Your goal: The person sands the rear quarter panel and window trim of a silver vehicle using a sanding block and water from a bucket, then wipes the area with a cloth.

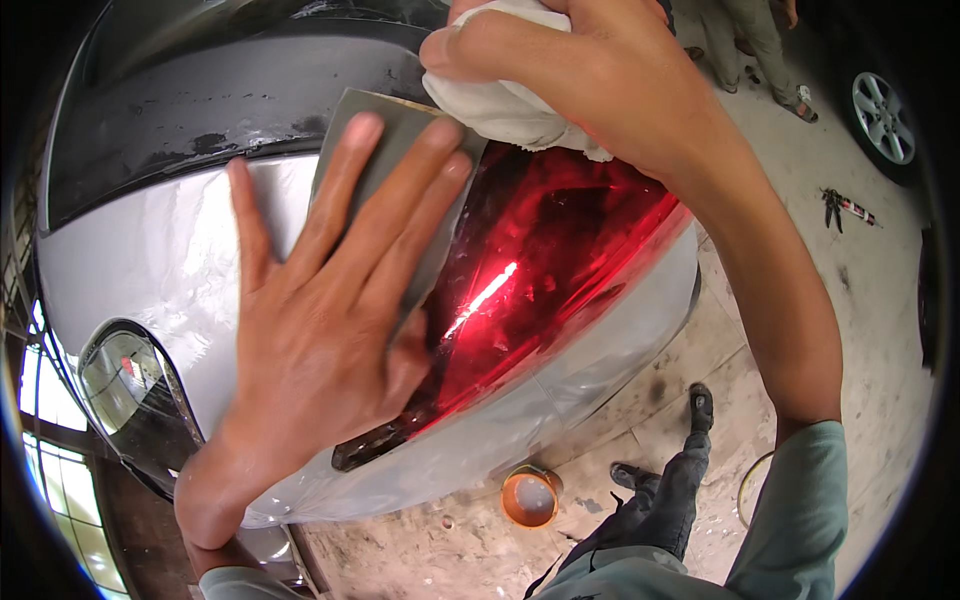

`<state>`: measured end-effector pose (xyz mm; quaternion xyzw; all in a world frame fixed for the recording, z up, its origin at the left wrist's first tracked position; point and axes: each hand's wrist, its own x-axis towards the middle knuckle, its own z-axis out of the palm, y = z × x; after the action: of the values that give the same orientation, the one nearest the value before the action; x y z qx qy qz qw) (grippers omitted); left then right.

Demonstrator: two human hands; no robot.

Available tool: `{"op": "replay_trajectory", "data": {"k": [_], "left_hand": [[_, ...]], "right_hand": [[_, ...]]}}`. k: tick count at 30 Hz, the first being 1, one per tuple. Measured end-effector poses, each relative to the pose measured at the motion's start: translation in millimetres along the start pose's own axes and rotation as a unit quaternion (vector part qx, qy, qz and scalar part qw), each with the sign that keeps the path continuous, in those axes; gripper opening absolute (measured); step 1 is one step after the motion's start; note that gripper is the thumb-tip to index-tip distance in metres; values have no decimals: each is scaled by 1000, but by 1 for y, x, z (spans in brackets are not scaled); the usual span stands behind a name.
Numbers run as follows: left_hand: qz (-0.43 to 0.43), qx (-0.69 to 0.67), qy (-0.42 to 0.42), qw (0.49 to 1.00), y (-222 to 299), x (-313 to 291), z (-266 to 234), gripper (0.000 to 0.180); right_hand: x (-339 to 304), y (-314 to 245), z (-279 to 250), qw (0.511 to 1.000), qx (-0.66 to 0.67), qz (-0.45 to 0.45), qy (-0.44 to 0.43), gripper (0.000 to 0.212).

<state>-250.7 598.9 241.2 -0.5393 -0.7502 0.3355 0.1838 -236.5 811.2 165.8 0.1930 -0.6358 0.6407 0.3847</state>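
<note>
My left hand (320, 310) lies with its fingers spread on a grey sheet of sandpaper (393, 135), which rests on the pale car body (160, 235) beside the tail light. The little finger reaches past the sheet onto the body. In my right hand (590, 70), a crumpled white cloth (490, 95) is gripped at the top end of the red tail light (540, 265). That lens looks glossy, with a bright streak of reflection and a dark lower tip. Part of the cloth is hidden behind my fingers.
A black panel (230, 95) with scuffed patches spans the car's upper part. Below on the floor stands an orange bucket (530, 497) with cloudy liquid. At right are a caulking gun (848, 208) and another vehicle's wheel (882, 118). Another person's legs (755, 45) show at the top.
</note>
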Motion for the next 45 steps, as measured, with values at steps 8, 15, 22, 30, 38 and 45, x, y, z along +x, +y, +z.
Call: {"op": "replay_trajectory", "data": {"k": [8,15,22,30,38,45], "left_hand": [[17,-15,-7,1000,2,9,-5,71],[3,-64,2,998,-1,-20,7,74],[-24,-96,7,995,3,-81,48,66],[-78,-90,-31,992,8,-219,96,59],[-38,-117,-32,992,9,-68,35,56],[-125,-49,-10,991,-1,-177,73,56]], "right_hand": [[2,-17,-4,999,-9,45,-24,22],[6,-8,14,999,-42,22,8,22],[2,-16,4,985,-45,165,31,22],[3,-12,11,988,-124,82,34,22],[13,-19,0,984,57,164,-50,21],[4,-15,29,975,-208,27,77,20]]}}
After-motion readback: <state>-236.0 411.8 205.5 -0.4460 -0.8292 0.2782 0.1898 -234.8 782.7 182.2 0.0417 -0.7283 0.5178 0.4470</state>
